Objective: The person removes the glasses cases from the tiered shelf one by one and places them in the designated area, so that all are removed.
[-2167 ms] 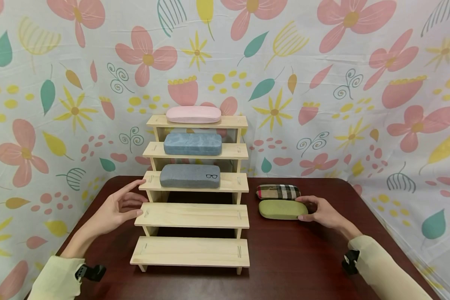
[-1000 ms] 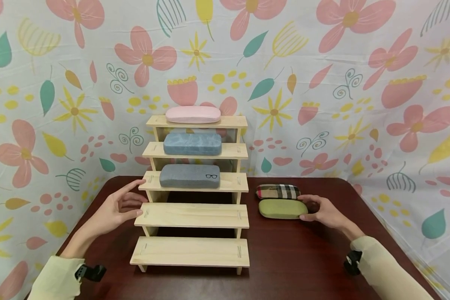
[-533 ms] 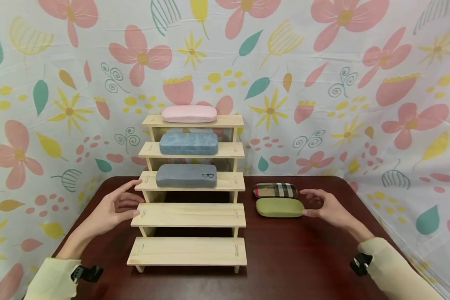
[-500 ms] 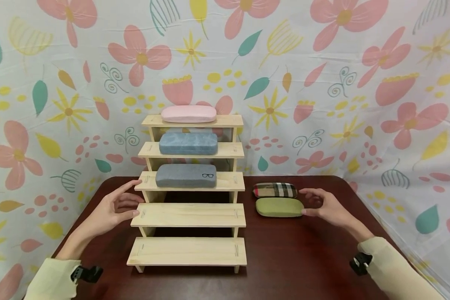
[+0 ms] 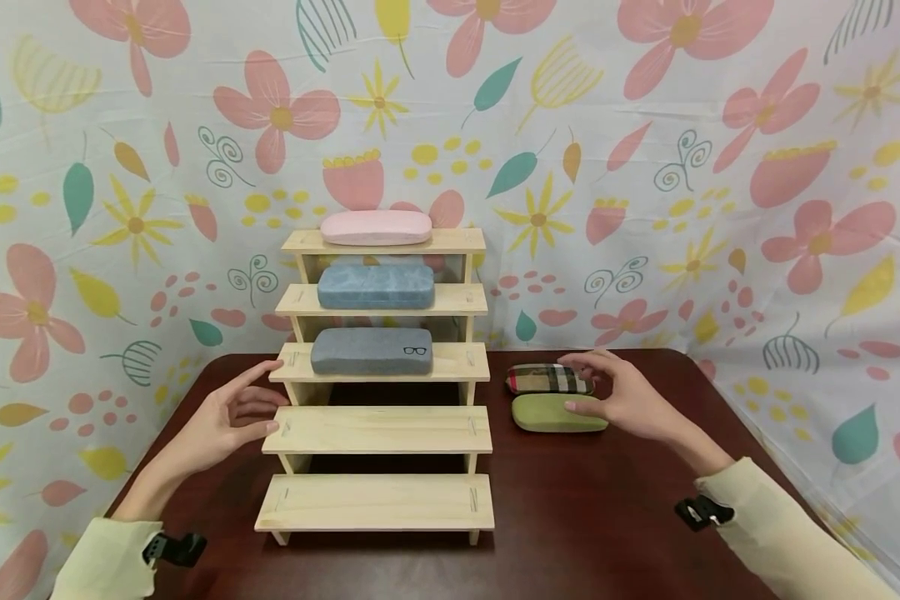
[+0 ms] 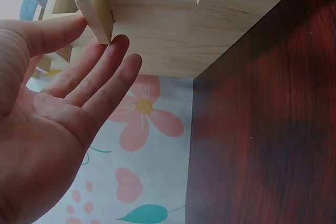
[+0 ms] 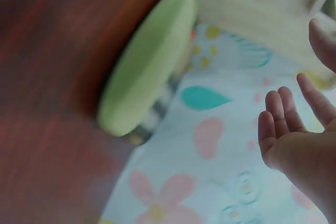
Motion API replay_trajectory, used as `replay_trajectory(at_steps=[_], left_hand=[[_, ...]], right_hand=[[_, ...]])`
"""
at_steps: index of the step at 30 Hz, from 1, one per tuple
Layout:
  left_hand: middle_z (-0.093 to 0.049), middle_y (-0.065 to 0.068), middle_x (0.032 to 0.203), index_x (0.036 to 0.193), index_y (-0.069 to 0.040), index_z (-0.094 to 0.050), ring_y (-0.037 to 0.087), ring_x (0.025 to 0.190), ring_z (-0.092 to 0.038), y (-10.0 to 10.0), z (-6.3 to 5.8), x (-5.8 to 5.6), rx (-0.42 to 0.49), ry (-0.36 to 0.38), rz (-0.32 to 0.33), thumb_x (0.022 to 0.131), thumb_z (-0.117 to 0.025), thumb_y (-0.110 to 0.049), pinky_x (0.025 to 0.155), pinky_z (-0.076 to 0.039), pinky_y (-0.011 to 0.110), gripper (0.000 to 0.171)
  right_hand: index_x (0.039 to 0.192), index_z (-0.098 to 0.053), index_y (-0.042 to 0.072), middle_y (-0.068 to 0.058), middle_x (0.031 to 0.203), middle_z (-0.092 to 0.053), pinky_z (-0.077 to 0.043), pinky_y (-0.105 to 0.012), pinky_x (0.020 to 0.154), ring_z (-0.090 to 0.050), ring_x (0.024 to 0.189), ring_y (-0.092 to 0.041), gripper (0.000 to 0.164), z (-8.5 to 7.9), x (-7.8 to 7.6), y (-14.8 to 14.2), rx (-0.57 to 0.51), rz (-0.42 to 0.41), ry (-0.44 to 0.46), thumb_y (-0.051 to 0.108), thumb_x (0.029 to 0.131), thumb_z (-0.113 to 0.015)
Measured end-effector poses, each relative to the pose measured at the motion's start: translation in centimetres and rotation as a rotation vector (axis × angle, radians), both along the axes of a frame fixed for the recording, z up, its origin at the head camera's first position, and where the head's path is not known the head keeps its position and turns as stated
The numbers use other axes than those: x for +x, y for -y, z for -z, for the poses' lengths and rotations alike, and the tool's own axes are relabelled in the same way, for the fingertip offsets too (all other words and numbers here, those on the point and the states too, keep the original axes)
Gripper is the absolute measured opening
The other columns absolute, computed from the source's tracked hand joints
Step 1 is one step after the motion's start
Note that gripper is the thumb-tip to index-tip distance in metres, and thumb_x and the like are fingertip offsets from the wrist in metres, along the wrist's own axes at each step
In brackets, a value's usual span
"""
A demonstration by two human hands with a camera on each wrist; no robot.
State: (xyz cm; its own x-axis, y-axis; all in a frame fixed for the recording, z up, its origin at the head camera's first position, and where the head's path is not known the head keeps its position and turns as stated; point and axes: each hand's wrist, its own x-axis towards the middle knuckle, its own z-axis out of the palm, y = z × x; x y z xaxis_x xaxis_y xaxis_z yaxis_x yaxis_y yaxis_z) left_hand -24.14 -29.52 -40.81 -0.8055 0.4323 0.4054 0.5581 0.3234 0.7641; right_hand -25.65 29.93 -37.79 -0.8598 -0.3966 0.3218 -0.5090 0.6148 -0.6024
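At the left side of the wooden stepped rack (image 5: 375, 429), my left hand (image 5: 221, 421) rests its fingertips on the ends of the steps. The left wrist view shows those fingers (image 6: 100, 85) extended, with thumb and fingertips at a board's end. My right hand (image 5: 630, 396) hovers over the right end of two glasses cases on the table, thumb and fingers apart with nothing between them. The nearer one is a green glasses case (image 5: 547, 414); right behind it lies a plaid glasses case (image 5: 543, 378). In the right wrist view the hand (image 7: 299, 129) is apart from both.
On the rack's upper three steps sit a pink glasses case (image 5: 376, 227), a blue glasses case (image 5: 376, 287) and a grey glasses case (image 5: 371, 351) with a spectacles mark. The two lower steps show bare wood. A dark red table (image 5: 607, 525) meets a flowered cloth backdrop (image 5: 450, 100).
My right hand has let go of the green case's right end, drawn slightly back, then risen and moved left above the cases. The left hand stays at the rack; the head view has shifted slightly.
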Motion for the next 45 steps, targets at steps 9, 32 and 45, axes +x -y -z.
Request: replay_trajectory(at_steps=[9,32,45], left_hand=[[-0.067,0.031,0.118,0.164,-0.004,-0.034,0.014,0.108,-0.071,0.0,-0.1,0.0,0.003,0.003,0.005,0.092,-0.075,0.011,0.085,-0.058,0.024,0.084],[-0.067,0.029,0.121,0.165,-0.006,-0.035,0.013,0.108,-0.070,0.2,0.3,-0.2,-0.006,-0.011,-0.006,0.092,-0.076,0.010,0.086,-0.058,0.024,0.085],[-0.070,0.023,0.119,0.164,-0.006,-0.036,0.014,0.108,-0.070,0.3,0.3,-0.4,-0.011,-0.014,-0.012,0.091,-0.077,0.010,0.086,-0.058,0.024,0.085]], right_hand=[[0.144,-0.064,0.014,-0.001,0.134,-0.063,-0.051,-0.044,0.098,-0.061,0.118,-0.020,0.057,-3.7,0.6,4.1,-0.025,-0.059,-0.002,0.022,0.092,-0.086],[0.148,-0.060,0.008,-0.009,0.149,-0.058,-0.045,-0.053,0.110,-0.056,0.134,-0.033,0.065,-5.4,-2.5,15.1,0.005,-0.238,-0.058,0.024,0.091,-0.087],[0.153,-0.056,0.013,-0.004,0.154,-0.054,-0.045,-0.043,0.112,-0.051,0.142,-0.023,0.070,-5.3,-3.9,18.2,0.058,-0.236,-0.022,0.032,0.092,-0.085]])
